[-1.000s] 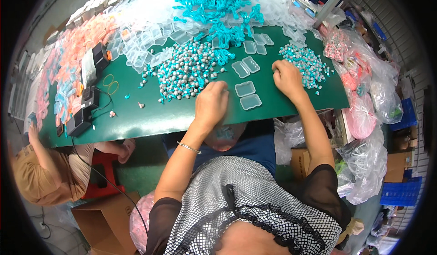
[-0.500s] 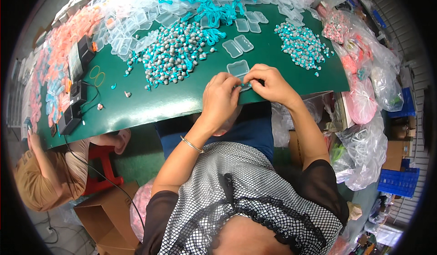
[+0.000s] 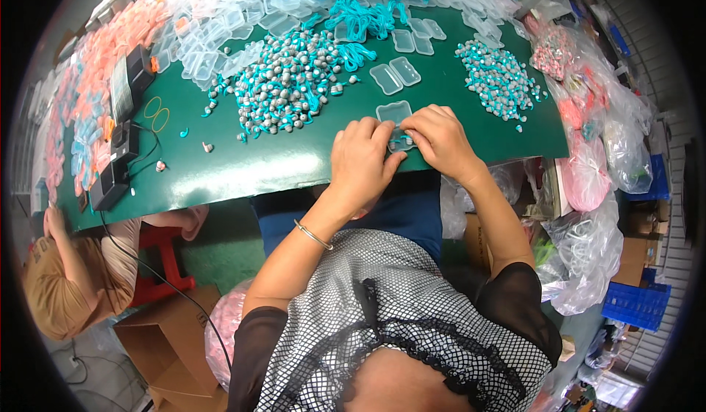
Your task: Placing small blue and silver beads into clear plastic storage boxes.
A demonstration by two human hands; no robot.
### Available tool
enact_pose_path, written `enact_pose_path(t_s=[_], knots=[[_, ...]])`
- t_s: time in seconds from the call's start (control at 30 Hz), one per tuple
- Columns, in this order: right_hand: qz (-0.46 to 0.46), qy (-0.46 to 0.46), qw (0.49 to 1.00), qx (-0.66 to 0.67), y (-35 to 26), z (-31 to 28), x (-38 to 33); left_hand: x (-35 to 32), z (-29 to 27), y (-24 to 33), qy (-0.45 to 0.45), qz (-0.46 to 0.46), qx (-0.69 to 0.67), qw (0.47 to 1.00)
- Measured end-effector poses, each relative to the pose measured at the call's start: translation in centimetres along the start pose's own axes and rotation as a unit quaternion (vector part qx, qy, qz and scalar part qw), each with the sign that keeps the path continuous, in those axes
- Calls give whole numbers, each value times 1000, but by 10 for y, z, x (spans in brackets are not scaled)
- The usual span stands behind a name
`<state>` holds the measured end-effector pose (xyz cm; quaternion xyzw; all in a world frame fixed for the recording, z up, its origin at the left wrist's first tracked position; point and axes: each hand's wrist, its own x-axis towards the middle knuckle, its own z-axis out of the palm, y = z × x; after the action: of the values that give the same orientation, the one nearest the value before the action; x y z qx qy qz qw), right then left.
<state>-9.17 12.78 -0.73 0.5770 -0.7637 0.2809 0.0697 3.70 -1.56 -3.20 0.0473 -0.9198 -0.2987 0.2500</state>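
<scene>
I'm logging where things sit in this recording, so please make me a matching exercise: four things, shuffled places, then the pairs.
Things
1. Bracelet
2. Yellow bands
3. Smaller heap of grey-and-teal pieces
4. Nearest open clear case

Places
A. At the fingers of the left hand and right hand
B. On the left part of the green table
C. Around the person's left wrist
D. On the table's right part

Pairs: 1-C, 2-B, 3-D, 4-A
</scene>
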Motion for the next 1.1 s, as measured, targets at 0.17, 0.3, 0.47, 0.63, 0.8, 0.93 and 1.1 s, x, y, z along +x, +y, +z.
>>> enact_pose_path(t_s=[0.17,0.3,0.47,0.63,0.8,0.93,1.1], knots=[[18,61,998,-25,27,-7,45,0,-3,0,3,10,-4,1000],[67,52,995,-53,68,25,101,-1,-4,0,-4,3,-2,1000],[134,-57,979,-142,73,45,130,-2,-2,-3,3,3,-30,1000],[163,54,983,-58,67,18,100,-4,-7,-9,4,-16,-33,999],[81,21,985,152,28,-12,32,-2,-9,-10,-1,-41,-50,998],[25,-28,995,94,6,-17,12,0,-8,-9,-2,-60,-57,997],[-56,-15,998,23,5,-7,9,0,-7,-8,1,-58,-54,997]])
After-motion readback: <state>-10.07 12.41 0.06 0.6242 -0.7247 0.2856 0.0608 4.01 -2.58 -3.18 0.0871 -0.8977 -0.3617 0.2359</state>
